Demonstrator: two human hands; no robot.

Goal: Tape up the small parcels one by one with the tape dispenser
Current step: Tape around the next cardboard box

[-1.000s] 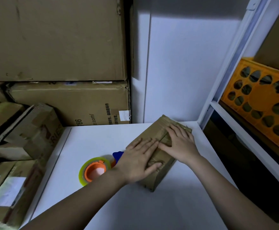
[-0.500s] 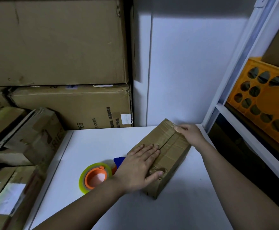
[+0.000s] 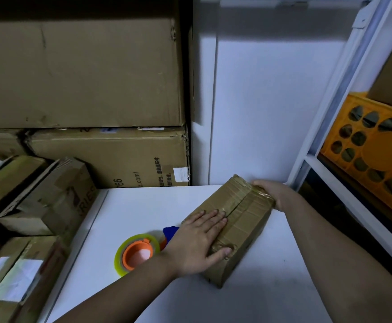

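A small brown parcel [image 3: 234, 226] lies flat on the white desk [image 3: 125, 206], its long axis running from about 7 o'clock near the person to 1 o'clock at the far wall, with glossy tape over its top seam and far end.

The left hand [image 3: 197, 244] rests palm-down on the near half of the parcel's top; its grip is released, fingers straight and together pointing toward 1 o'clock, thumb laid across the near end of the parcel. The parcel stretches away from this hand toward 1 o'clock.

The right hand [image 3: 273, 194] is at the parcel's far end, at about 1 o'clock from the left hand. Its fingers curl over the far right corner, grasping the parcel there, with the box lying at 7 o'clock from that hand.

The tape dispenser [image 3: 138, 252], an orange hub carrying a clear yellowish roll with a blue part behind it, lies on the desk just beside the left wrist, at 9 o'clock from the left hand, touched by neither hand.

Stacked cardboard boxes [image 3: 80, 73] fill the 9 to 11 o'clock side. An orange crate [image 3: 374, 148] sits on a white shelf [image 3: 344, 180] at 3 o'clock.
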